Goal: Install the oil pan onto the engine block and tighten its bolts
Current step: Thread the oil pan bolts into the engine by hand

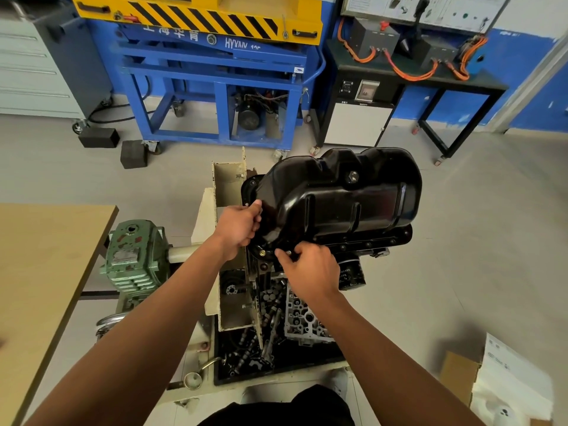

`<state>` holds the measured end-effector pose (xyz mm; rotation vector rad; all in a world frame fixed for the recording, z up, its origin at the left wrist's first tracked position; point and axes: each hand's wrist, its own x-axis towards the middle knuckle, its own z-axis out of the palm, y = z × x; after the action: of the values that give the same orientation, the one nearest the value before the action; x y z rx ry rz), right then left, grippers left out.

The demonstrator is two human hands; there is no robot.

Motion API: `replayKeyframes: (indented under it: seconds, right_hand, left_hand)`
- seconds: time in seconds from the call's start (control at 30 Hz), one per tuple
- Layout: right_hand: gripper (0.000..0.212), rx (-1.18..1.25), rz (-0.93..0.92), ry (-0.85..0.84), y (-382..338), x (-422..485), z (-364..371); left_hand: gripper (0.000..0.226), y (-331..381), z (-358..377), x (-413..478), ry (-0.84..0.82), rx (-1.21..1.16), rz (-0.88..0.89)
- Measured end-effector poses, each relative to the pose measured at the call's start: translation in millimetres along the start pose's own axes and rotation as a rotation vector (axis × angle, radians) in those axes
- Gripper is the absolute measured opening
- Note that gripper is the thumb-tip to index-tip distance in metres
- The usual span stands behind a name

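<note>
Two bare hands at an oil pan sitting on an upturned engine.
The right hand point(310, 269) bunches its fingertips at the near flange of the glossy black stamped-metal oil pan point(344, 198); what they pinch cannot be told. The left hand point(238, 226) grips the pan's left end, thumb on top. The pan rests sump-up on the dark engine block point(262, 270). Far behind stands a blue steel-framed cart point(215, 87).

Glossy black oil pan point(347, 198); green gearbox point(135, 256); yellow-and-black-striped lift point(196, 16).
</note>
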<state>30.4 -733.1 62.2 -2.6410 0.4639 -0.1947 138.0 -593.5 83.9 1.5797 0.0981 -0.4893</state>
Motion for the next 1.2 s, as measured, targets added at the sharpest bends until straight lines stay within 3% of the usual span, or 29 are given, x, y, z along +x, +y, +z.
replayKeyframes:
  seconds: [0.17,0.37,0.53,0.7,0.77,0.87,0.97,1.03,1.2]
  right_hand:
    - [0.028,0.023,-0.008,-0.009,-2.1,-0.7,4.1]
    - [0.039,-0.058,-0.007,0.019,1.4,-0.1,2.3]
    - [0.027,-0.002,0.007,-0.01,-1.7,-1.5,6.2]
    - [0.041,-0.081,0.011,-0.026,-6.4,-1.6,-6.7]
    - [0.04,0.014,-0.054,0.015,-12.2,-10.1,-16.9]
    - [0.026,0.419,-0.232,0.072,-29.8,-20.7,-36.6]
    - [0.026,0.763,-0.206,-0.035,-44.9,-21.0,-53.1]
    - [0.029,0.787,-0.214,-0.041,-45.1,-20.6,-59.6]
    - [0.013,0.726,-0.227,0.013,-31.1,-18.0,-70.1]
  left_hand:
    - [0.043,0.4,1.1,-0.3,0.005,0.016,-0.007]
    - [0.052,-1.7,-3.2,-1.9,-0.029,-0.076,-0.026]
    - [0.056,-7.4,-9.9,-5.5,-0.057,-0.149,-0.04]
    - [0.052,-10.5,-12.4,-18.8,-0.104,-0.252,-0.016]
    - [0.048,-8.1,-12.0,-27.8,-0.145,-0.322,0.007]
    - [0.043,0.2,-5.2,-45.0,-0.225,-0.374,0.048]
    - [0.04,10.3,11.2,-59.6,-0.281,-0.366,0.112]
    - [0.038,15.9,20.9,-66.2,-0.277,-0.328,0.169]
    - [0.033,15.5,39.7,-72.3,-0.223,-0.191,0.257]
